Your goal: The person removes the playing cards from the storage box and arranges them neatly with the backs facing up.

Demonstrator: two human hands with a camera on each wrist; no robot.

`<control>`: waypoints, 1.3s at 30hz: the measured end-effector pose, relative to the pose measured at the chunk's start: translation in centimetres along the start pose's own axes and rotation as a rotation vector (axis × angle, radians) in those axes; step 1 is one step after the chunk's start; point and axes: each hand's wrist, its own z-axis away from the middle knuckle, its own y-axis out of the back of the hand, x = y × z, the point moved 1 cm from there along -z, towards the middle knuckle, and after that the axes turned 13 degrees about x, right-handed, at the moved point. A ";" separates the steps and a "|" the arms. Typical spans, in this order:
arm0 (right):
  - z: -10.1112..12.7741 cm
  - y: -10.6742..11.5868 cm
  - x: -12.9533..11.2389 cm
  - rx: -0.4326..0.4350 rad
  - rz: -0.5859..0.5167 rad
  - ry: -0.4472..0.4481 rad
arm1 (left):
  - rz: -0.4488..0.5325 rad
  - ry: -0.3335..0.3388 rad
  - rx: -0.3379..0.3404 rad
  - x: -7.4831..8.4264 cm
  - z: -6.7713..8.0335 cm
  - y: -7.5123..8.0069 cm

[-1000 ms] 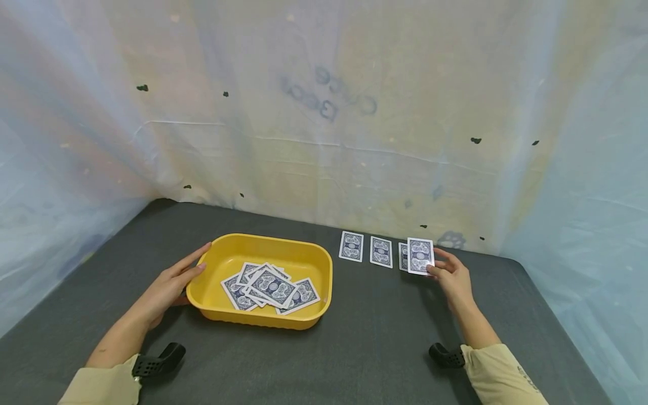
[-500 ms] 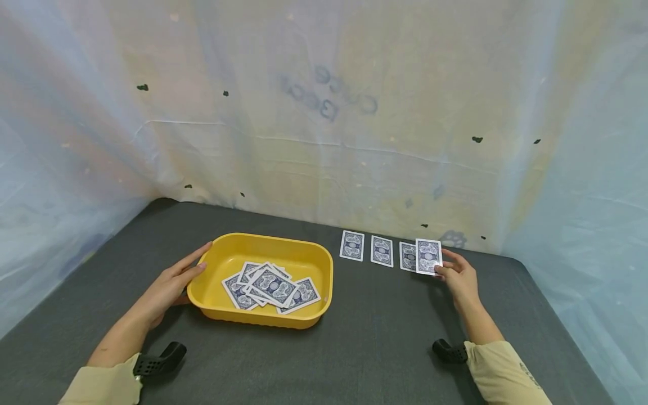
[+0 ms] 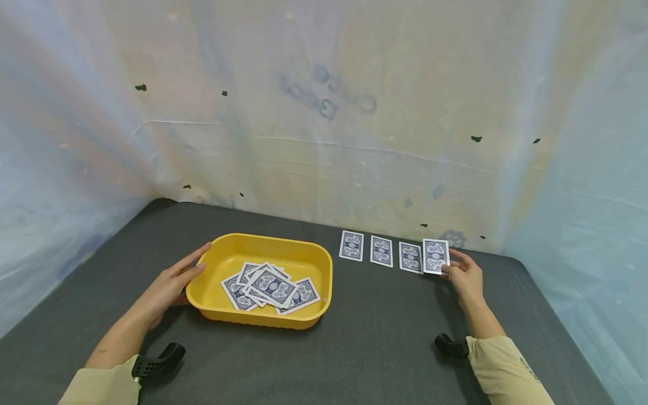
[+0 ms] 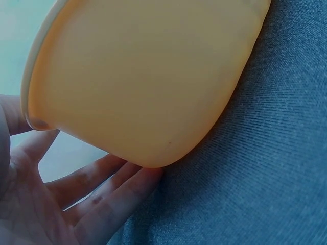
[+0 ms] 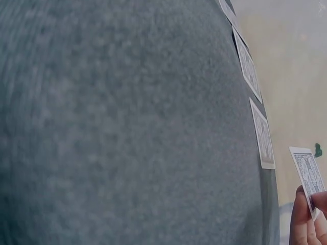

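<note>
Head view had the right hand (image 3: pixel 467 278) out at the far right of the bench (image 3: pixel 374 349), fingertips and thumb pinching the lower right corner of a blue-backed card (image 3: pixel 436 256). That card sat face down, just to the right of three more cards (image 3: pixel 381 250) laid in a neat row along the back edge of the bench, each one apart from its neighbour. Whether the held card was flat on the cloth or a touch above it could not be told from up there. The right wrist view settled some of it: the fingers (image 5: pixel 302 224) were curled on the card's (image 5: pixel 308 178) bottom edge, and it stood tilted, clear of the nearest laid card (image 5: pixel 262 135) in the row.

Over on the other side, the left hand (image 3: pixel 168 288) was open, fingers straight, resting against the near left wall of a yellow tub (image 3: pixel 309 264). The left wrist view showed it close up: fingers (image 4: pixel 97 196) lay flat under the curve of the tub's (image 4: pixel 143 81) side, touching it where it met the grey cloth. Inside the tub, just right of that hand, a loose heap of cards (image 3: pixel 270 287) lay face down, overlapping at odd angles. The tub stood well to the left of the right hand and its row.
</note>
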 end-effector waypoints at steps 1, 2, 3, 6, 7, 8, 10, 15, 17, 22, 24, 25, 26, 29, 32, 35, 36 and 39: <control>0.1 0.1 -0.1 -0.003 0.000 0.004 | 0.000 0.000 0.000 0.0 0.0 0.0; 0.3 0.2 -0.4 -0.013 -0.005 0.011 | 0.000 -0.001 0.000 0.0 0.0 0.0; 0.7 0.3 -0.7 -0.024 -0.009 0.017 | 0.001 -0.001 0.000 0.0 0.0 0.0; 1.6 0.6 -1.7 -0.001 0.018 0.017 | 0.001 -0.004 0.000 0.0 0.0 0.0; 2.0 0.7 -2.1 0.005 0.047 0.022 | 0.003 -0.004 0.000 0.0 0.0 0.0; 2.4 0.8 -2.5 0.011 0.063 0.022 | 0.003 -0.005 0.001 0.0 0.0 0.0; 2.8 0.9 -2.8 0.032 0.097 0.008 | 0.002 -0.005 0.002 0.0 0.0 0.0; 3.0 1.1 -3.3 0.006 0.120 -0.015 | 0.002 -0.006 0.004 0.0 0.1 0.0; 2.9 1.2 -3.2 -0.006 0.122 -0.015 | 0.002 -0.007 0.005 0.0 0.1 0.0; 2.4 1.3 -3.1 -0.028 0.146 0.009 | 0.000 -0.005 0.002 0.0 0.0 0.0; 2.3 1.4 -3.0 -0.039 0.164 0.018 | -0.002 -0.004 0.001 0.0 0.0 0.0; 2.2 1.4 -2.9 -0.046 0.173 0.025 | -0.002 -0.003 0.000 0.0 0.0 0.0; 2.1 1.4 -2.9 -0.053 0.185 0.025 | -0.003 -0.003 0.000 0.0 0.0 0.0; 1.8 1.6 -2.9 -0.075 0.217 0.036 | -0.002 -0.002 0.000 0.0 0.0 0.0; 1.6 1.7 -2.9 -0.091 0.249 0.045 | -0.003 -0.001 0.000 -0.1 0.0 0.0; 1.4 1.7 -2.9 -0.093 0.275 0.055 | -0.004 0.000 0.001 -0.1 -0.1 0.0; 1.4 1.7 -2.9 -0.094 0.284 0.055 | -0.004 -0.001 0.002 -0.1 -0.1 0.0; 1.3 1.8 -2.9 -0.095 0.315 0.062 | -0.002 -0.007 0.003 -0.1 -0.1 0.0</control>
